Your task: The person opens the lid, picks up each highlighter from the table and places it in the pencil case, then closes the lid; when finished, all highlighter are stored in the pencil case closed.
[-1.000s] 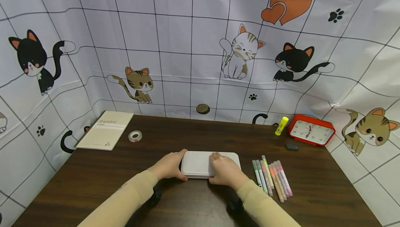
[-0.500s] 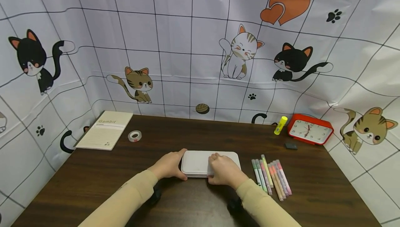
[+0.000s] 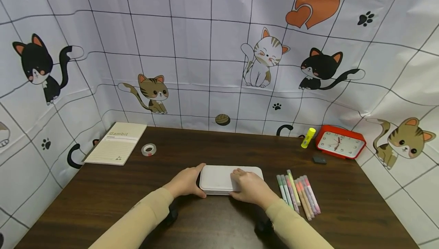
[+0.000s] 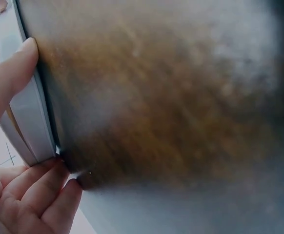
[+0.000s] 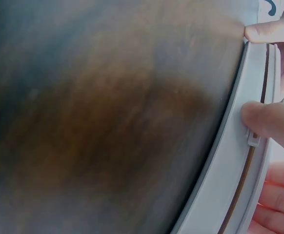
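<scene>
Since a second ago my right hand has slid a little toward me along the near edge of the white case, my right sleeve drawn further right; the case and my left hand have stayed put.

Bench: dark brown wood, carrying all items below.

Notebook: cream cover, far left corner, lying flat.

White case: closed, flat, at the middle of the bench near its front edge. My left hand grips its left end, thumb on the near side and fingers curled round the corner. My right hand lies over its right half, thumb pressed on the front clasp, fingers curled over the lid. Both hands are grasping the case.

Red clock: far right corner, face tilted up.

Pens: a row of pastel markers, just right of the case, side by side.

Glue stick: yellow cap, just left of the clock.

Tape roll: clear, just right of the notebook.

Eraser: dark, small, in front of the clock
</scene>
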`<control>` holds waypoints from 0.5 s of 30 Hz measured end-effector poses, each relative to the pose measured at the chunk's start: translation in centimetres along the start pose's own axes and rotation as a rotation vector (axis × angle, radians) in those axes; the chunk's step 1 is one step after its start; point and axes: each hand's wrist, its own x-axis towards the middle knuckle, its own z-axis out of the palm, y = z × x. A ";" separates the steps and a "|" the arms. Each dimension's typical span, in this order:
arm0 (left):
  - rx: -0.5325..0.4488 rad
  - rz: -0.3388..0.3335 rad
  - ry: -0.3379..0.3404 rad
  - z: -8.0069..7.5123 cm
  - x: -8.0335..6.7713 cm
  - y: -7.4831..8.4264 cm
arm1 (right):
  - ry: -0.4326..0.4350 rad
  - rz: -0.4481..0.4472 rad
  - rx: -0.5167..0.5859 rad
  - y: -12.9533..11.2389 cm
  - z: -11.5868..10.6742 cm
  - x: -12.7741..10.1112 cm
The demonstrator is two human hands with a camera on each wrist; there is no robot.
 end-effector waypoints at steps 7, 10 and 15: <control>-0.031 -0.004 0.000 0.3 0.0 -0.1 | 0.034 -0.003 0.019 0.3 0.2 -0.5; -0.050 -0.026 0.002 0.3 0.0 -0.1 | 0.073 -0.010 0.035 0.4 0.1 -0.6; -0.067 -0.042 0.004 0.1 -0.1 -0.2 | 0.167 -0.046 0.034 0.8 0.0 -0.7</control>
